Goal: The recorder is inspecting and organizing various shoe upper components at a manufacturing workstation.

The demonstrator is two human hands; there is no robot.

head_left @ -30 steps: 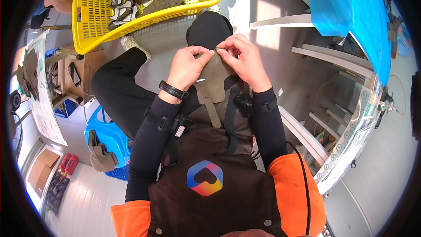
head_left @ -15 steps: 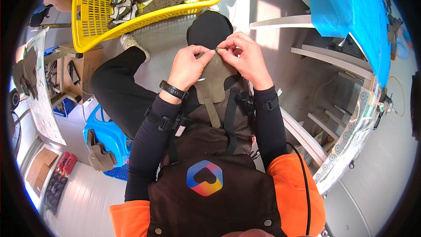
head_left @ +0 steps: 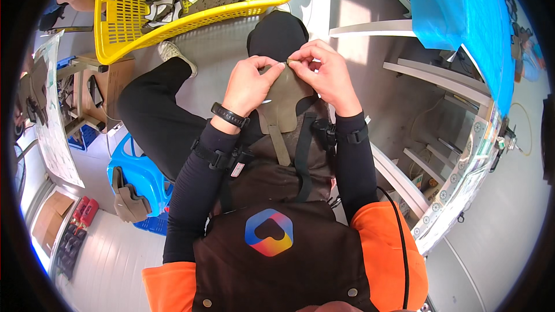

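Observation:
An olive-brown flat piece (head_left: 282,98), which looks like a shoe upper, lies over my lap with a narrow strip hanging down toward me. My left hand (head_left: 250,84) pinches its far edge between thumb and forefinger. Close beside it, my right hand (head_left: 325,75) pinches the same edge, fingertips nearly touching the left ones. What exactly sits between the fingertips is too small to make out. A small white sliver shows near my left wrist, its kind unclear.
Ahead on the left, a yellow basket (head_left: 191,26) holds several brown and white pieces. More brown pieces (head_left: 128,196) rest on a blue stool (head_left: 147,176) at my left. To the right stands a table with blue sheeting (head_left: 436,8) and white frame bars (head_left: 439,81).
Both hands keep their pinch at the piece's far edge, with only a slight shift of the fingers. The whole view has moved a little.

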